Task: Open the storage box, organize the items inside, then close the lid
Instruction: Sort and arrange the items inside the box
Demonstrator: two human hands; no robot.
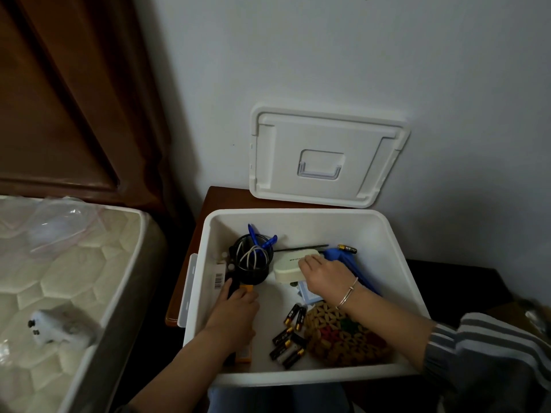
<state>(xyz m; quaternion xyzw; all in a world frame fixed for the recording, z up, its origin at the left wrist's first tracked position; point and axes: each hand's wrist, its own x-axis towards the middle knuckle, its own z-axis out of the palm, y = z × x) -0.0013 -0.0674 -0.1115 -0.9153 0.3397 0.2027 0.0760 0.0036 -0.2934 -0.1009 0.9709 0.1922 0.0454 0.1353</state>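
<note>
The white storage box point(396, 263) stands open on a wooden bedside table, and its lid point(328, 156) leans upright against the wall behind it. My left hand point(235, 308) is inside at the left, fingers closed on a black-and-orange tool point(247, 288) next to a black mesh cup point(252, 257) holding cables and blue pens. My right hand point(325, 275) grips a cream-coloured flat device point(287, 265) in the middle. Several black batteries point(287, 335) and a woven coaster point(343, 335) lie at the front. One battery point(347, 248) lies at the back.
A mattress point(59, 278) with a small plush toy point(56, 326) and a clear plastic bag point(56, 222) lies to the left. A dark wooden headboard point(59, 99) rises behind it. The wall is close behind the box. A blue object point(340, 257) sits under my right wrist.
</note>
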